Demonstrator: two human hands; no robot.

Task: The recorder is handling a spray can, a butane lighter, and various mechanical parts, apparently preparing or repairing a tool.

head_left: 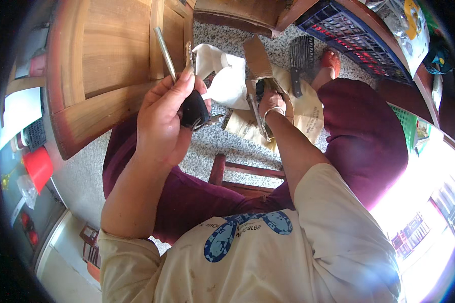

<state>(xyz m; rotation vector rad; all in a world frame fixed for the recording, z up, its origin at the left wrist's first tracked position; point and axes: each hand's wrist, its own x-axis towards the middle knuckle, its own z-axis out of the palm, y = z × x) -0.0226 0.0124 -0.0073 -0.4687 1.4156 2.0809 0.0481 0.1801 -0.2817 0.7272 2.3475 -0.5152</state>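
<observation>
Clasping a black-and-metal tool (pixel 193 110) left of centre in the head view, the left hand (pixel 164 111) is well apart from the right hand (pixel 274 103), which reaches into a cardboard box (pixel 258 58) at upper centre; its grip, hidden there, cannot be told. A black-handled flat tool (pixel 296 83) lies right of the box.

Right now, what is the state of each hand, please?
Left hand: closed, holding a black object and a metal rod.
Right hand: at the cardboard; fingers hidden, cannot tell.

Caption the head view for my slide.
Left hand holds up a metal rod and a black object; right hand reaches into a cardboard box near a cleaver.
</observation>
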